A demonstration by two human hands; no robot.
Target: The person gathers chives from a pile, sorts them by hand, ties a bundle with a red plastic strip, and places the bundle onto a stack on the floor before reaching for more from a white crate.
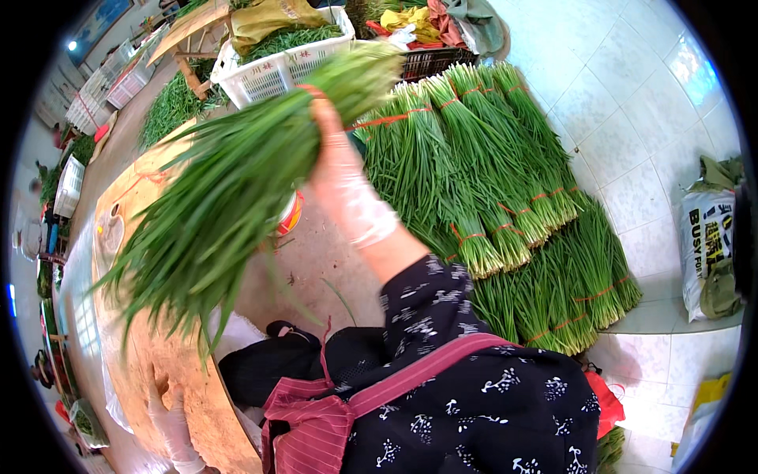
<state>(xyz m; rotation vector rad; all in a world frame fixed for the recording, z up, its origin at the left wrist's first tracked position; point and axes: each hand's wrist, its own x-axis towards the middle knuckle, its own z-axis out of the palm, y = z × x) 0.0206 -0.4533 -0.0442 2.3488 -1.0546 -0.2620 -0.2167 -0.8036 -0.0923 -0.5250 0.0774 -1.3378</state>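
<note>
My right hand (346,186), in a thin clear glove, is wrapped round a thick bundle of garlic chives (229,174). A red band circles this bundle near my thumb. Its pale cut ends point away to the upper right, blurred, while the long green leaves hang down to the left over the wooden board (130,316). At the lower left my gloved left hand (170,423) rests on that board with fingers apart, holding nothing. To the right of my right arm lies a stack of red-banded garlic chive bundles (458,158), laid side by side in layers.
Beyond the held bundle stands a white plastic crate (284,67) of loose greens. Beside it is a dark crate (438,62) with coloured cloths or bags. A printed sack (707,253) stands at the far right on the tiled floor (624,103). More greens (178,110) lie at the back left.
</note>
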